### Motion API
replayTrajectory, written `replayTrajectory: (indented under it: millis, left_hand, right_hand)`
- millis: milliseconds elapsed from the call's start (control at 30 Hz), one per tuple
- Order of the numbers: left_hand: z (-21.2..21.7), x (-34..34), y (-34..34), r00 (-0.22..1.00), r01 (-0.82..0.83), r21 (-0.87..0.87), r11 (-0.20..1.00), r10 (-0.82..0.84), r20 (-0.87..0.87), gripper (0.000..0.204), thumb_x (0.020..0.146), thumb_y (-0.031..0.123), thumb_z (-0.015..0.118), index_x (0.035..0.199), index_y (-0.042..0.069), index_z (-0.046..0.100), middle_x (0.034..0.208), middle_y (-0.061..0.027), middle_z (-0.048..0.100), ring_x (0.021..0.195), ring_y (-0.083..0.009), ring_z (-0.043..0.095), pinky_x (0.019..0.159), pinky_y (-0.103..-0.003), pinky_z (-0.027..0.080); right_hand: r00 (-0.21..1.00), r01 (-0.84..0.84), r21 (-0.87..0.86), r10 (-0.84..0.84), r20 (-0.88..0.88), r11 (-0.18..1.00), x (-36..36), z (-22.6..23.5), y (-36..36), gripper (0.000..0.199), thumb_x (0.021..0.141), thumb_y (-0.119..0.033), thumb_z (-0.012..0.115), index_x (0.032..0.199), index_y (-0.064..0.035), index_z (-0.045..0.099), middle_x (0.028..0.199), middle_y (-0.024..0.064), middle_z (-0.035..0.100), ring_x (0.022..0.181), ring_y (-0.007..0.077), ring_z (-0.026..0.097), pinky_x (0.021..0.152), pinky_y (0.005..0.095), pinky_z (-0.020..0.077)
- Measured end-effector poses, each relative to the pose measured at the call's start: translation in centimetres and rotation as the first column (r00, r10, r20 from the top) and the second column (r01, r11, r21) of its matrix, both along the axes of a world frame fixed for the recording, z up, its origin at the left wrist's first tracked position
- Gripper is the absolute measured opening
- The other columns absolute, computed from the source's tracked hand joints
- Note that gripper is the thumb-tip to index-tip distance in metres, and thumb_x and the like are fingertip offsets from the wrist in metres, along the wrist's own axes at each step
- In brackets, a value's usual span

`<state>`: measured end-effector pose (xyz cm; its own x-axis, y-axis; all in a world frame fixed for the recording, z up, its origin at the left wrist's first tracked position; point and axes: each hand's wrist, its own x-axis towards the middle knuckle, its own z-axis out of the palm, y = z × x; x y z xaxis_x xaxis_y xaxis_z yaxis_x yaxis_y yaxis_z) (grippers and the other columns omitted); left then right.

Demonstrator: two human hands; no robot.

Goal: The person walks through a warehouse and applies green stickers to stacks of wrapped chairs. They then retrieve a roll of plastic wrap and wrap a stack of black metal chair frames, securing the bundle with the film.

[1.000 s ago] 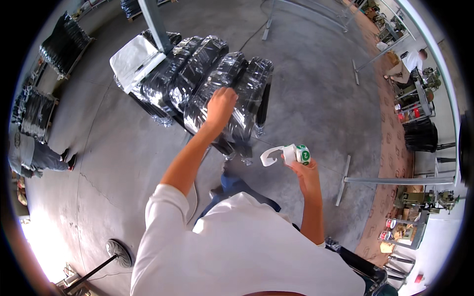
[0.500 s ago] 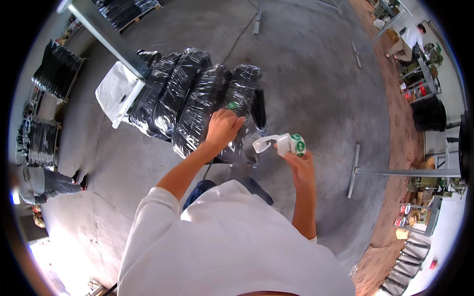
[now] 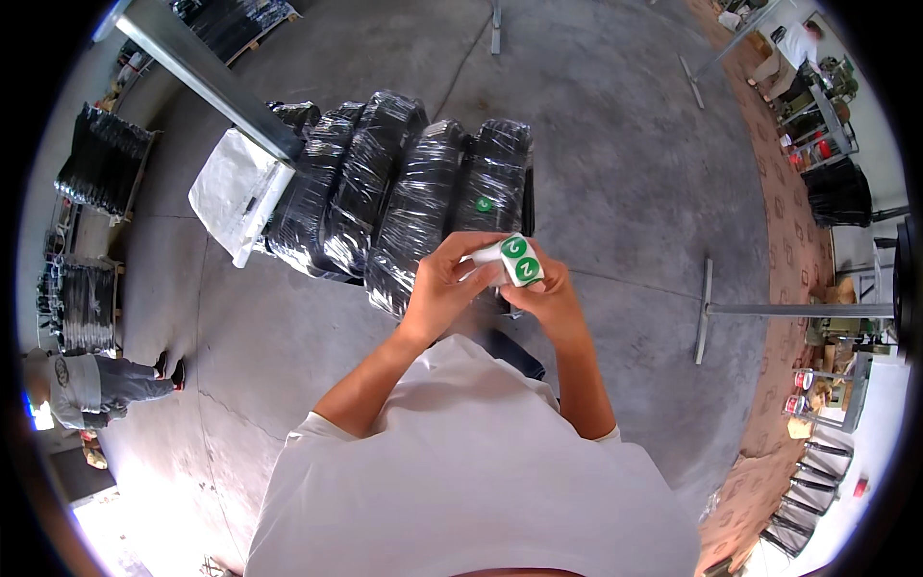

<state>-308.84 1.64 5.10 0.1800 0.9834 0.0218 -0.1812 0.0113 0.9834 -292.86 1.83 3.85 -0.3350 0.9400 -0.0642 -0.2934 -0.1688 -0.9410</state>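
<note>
A roll of stickers (image 3: 520,260), white with round green labels, is held in front of me. My right hand (image 3: 550,300) grips it from the right. From the left, my left hand (image 3: 440,287) closes its thumb and fingers on the roll's loose white end. Just beyond both hands lie several bulky black bundles (image 3: 418,197) side by side, wrapped in shiny clear film. A round green sticker (image 3: 484,205) sits on the rightmost bundle (image 3: 495,163).
A grey metal post (image 3: 207,82) rises beside a white sheet (image 3: 231,188) left of the bundles. One person (image 3: 87,385) stands far left, another (image 3: 796,48) at a bench far right. Wrapped stacks (image 3: 101,159) line the left wall; a metal stand (image 3: 707,310) is on the right.
My left hand has left the rightmost bundle and come to the sticker roll, uncovering the green sticker there. My right hand has brought the roll leftward and up to meet it.
</note>
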Motion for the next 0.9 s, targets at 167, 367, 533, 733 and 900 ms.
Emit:
replayTrajectory:
  millis: [167,367,533,733,900]
  left_hand:
    - [1.2,-3.1,0.1,0.998,-0.020,-0.171,0.985,0.030,0.053,0.021,0.080,0.000,0.055,0.101,-0.003,0.056,0.098,-0.0083,0.060,0.089,-0.0116,0.057,0.081,-0.026,0.045]
    - [0.4,-6.0,0.7,0.946,0.035,-0.396,0.917,0.097,0.308,0.009,0.083,0.008,0.056,0.087,0.002,0.060,0.081,-0.0038,0.061,0.074,-0.0100,0.057,0.067,-0.022,0.046]
    - [-5.0,-8.9,6.0,0.907,-0.306,0.076,0.949,0.314,-0.280,0.006,0.078,0.007,0.060,0.081,0.002,0.058,0.077,-0.0029,0.058,0.071,-0.0112,0.056,0.064,-0.023,0.045]
    - [-10.1,-10.3,10.9,0.389,-0.055,0.657,0.752,0.622,-0.680,0.013,0.069,0.005,0.065,0.078,0.006,0.055,0.079,-0.0084,0.052,0.078,-0.0262,0.049,0.072,-0.036,0.040]
    - [-10.3,-10.4,9.8,0.535,-0.105,0.432,0.896,0.417,-0.735,0.019,0.067,0.012,0.066,0.084,0.005,0.061,0.081,-0.0087,0.057,0.082,-0.0287,0.052,0.075,-0.036,0.042]
  right_hand:
    - [0.993,0.014,0.106,-0.026,0.113,0.994,-3.9,0.4,-0.4,0.033,0.070,-0.005,0.066,0.102,-0.0027,0.058,0.106,0.0003,0.052,0.093,0.0091,0.051,0.079,0.0240,0.0415]
    - [0.987,-0.006,0.118,-0.013,0.160,0.993,-5.6,0.2,-1.1,0.035,0.067,-0.004,0.067,0.101,-0.0014,0.058,0.109,0.0009,0.050,0.090,0.0083,0.051,0.077,0.0223,0.0412]
    - [0.990,0.100,-0.009,-0.098,0.103,0.995,-5.9,-0.6,-1.9,0.040,0.066,-0.002,0.067,0.105,-0.0031,0.057,0.099,-0.0024,0.054,0.080,0.0046,0.049,0.072,0.0188,0.0395]
    - [0.971,0.239,-0.099,-0.235,0.047,0.966,-5.7,-0.2,-2.8,0.022,0.063,0.000,0.068,0.085,-0.0001,0.063,0.107,0.0060,0.058,0.083,0.0089,0.052,0.074,0.0249,0.0416]
    - [0.949,0.307,-0.161,-0.315,-0.021,0.938,-5.4,0.2,-3.1,0.018,0.065,-0.001,0.067,0.083,-0.0018,0.064,0.086,0.0031,0.061,0.073,0.0073,0.052,0.068,0.0238,0.0408]
